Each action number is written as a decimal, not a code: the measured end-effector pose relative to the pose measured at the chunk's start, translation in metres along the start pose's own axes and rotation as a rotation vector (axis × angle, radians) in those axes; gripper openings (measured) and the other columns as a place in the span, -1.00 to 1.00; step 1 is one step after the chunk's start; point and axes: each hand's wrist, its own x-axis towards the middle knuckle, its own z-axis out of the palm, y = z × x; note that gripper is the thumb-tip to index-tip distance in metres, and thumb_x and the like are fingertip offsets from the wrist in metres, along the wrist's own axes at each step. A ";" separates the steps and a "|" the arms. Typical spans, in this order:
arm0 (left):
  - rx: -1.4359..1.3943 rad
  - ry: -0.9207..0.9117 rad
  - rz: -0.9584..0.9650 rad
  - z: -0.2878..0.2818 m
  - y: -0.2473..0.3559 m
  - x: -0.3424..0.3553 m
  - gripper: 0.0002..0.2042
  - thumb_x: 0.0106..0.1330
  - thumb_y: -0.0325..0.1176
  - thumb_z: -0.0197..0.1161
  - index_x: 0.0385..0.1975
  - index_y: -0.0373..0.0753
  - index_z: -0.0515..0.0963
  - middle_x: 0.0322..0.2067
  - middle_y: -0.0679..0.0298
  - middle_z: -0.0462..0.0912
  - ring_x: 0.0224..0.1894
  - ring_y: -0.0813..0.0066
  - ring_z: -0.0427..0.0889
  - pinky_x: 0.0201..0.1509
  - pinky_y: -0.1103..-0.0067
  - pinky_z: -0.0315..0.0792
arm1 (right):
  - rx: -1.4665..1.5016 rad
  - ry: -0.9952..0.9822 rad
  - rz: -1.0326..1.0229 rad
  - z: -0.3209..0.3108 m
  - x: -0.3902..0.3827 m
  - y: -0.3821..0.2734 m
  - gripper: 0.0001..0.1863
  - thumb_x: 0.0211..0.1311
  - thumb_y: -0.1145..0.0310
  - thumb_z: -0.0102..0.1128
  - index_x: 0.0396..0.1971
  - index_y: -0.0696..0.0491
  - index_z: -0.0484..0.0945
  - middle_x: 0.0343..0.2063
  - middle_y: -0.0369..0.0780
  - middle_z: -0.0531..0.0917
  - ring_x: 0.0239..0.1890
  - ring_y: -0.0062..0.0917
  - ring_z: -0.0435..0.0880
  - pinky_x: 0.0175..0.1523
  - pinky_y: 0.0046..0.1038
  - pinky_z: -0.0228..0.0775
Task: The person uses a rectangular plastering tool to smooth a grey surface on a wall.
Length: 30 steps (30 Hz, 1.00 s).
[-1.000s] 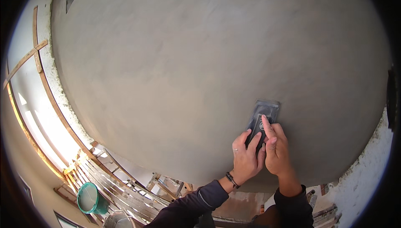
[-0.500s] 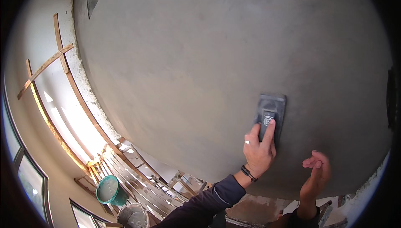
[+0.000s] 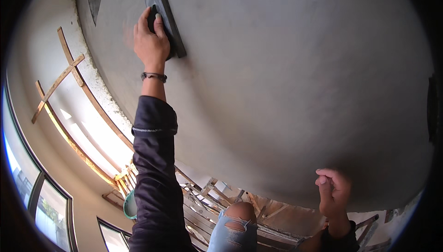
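My left hand (image 3: 151,44) is closed round the black handle of a rectangular grey float (image 3: 177,42), which lies against the smooth grey plastered surface (image 3: 272,77) high at the upper left of the head view. A dark sleeve covers that arm up to the forearm. Low at the right, my right hand (image 3: 333,191) has its fingers curled with nothing visible in them, close to the plaster's lower part.
Wooden battens (image 3: 97,104) stand along the pale wall at left, beside black-framed windows (image 3: 50,215). Below are slatted scaffold boards (image 3: 198,219), a green bucket (image 3: 130,206) partly behind my left arm, and my knee in ripped jeans (image 3: 233,226).
My left hand has swept the float from lower right to upper left. My right hand has let go of the float, moved right and down, and curled its fingers.
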 end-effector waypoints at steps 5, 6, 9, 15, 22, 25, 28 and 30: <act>-0.117 -0.223 0.003 -0.062 0.069 -0.274 -0.52 0.28 -0.53 0.28 0.25 -0.17 0.53 -0.32 0.09 0.51 -0.33 0.14 0.55 -0.25 0.37 0.47 | 0.025 -0.049 -0.031 0.012 0.006 -0.009 -0.88 0.34 0.54 0.18 -0.21 0.20 0.66 -0.45 -0.16 0.67 -0.46 -0.56 0.62 -0.29 -0.54 0.47; -0.096 -0.223 0.047 -0.057 0.066 -0.274 -0.51 0.28 -0.53 0.28 0.25 -0.16 0.53 -0.34 0.11 0.49 -0.35 0.16 0.52 -0.27 0.37 0.45 | 0.013 -0.068 -0.020 0.014 0.006 -0.008 -0.88 0.34 0.54 0.18 -0.21 0.20 0.66 -0.45 -0.16 0.67 -0.45 -0.56 0.62 -0.28 -0.54 0.47; 0.006 -0.174 0.185 -0.048 0.039 -0.237 -0.51 0.29 -0.52 0.27 0.27 -0.12 0.54 -0.38 0.17 0.45 -0.41 0.20 0.46 -0.33 0.35 0.38 | 0.024 -0.110 0.014 0.016 0.002 -0.006 -0.87 0.36 0.54 0.18 -0.19 0.19 0.67 -0.45 -0.17 0.67 -0.44 -0.57 0.62 -0.26 -0.54 0.47; 0.197 0.051 0.025 0.017 -0.086 0.034 -0.64 0.48 -0.15 0.10 0.23 0.08 0.56 -0.09 0.14 0.66 -0.14 0.04 0.68 -0.06 0.24 0.56 | 0.041 -0.119 0.150 0.025 -0.001 -0.003 -0.87 0.39 0.50 0.18 -0.18 0.17 0.68 -0.46 -0.24 0.66 -0.41 -0.64 0.60 -0.24 -0.54 0.46; -0.012 -0.133 -0.053 -0.031 0.030 -0.184 -0.55 0.36 -0.40 0.25 0.26 -0.02 0.57 -0.37 0.17 0.49 -0.39 0.20 0.54 -0.29 0.37 0.47 | -0.051 -0.152 0.146 0.035 0.002 0.000 -0.88 0.37 0.50 0.20 -0.19 0.15 0.69 -0.48 -0.24 0.67 -0.47 -0.62 0.59 -0.29 -0.55 0.44; -0.102 -0.241 0.046 -0.071 0.060 -0.301 -0.48 0.21 -0.53 0.34 0.23 -0.08 0.61 -0.42 0.14 0.42 -0.44 0.25 0.46 -0.32 0.42 0.44 | -0.014 -0.192 0.088 0.050 0.005 0.002 -0.88 0.35 0.51 0.22 -0.20 0.13 0.69 -0.47 -0.21 0.68 -0.48 -0.57 0.59 -0.32 -0.54 0.43; -0.043 -0.190 0.178 -0.051 0.029 -0.267 -0.50 0.22 -0.47 0.35 0.20 0.06 0.64 -0.40 0.21 0.41 -0.42 0.24 0.45 -0.34 0.43 0.47 | -0.039 -0.235 0.056 0.056 0.005 0.002 -0.88 0.35 0.51 0.22 -0.20 0.14 0.69 -0.46 -0.19 0.70 -0.48 -0.56 0.61 -0.33 -0.53 0.43; 0.017 -0.107 0.144 -0.024 0.018 -0.182 -0.55 0.28 -0.42 0.32 0.19 0.09 0.64 -0.36 0.22 0.47 -0.39 0.20 0.52 -0.33 0.36 0.47 | -0.046 -0.230 0.080 0.054 0.003 0.007 -0.88 0.35 0.50 0.22 -0.19 0.13 0.69 -0.45 -0.19 0.70 -0.48 -0.56 0.62 -0.33 -0.52 0.43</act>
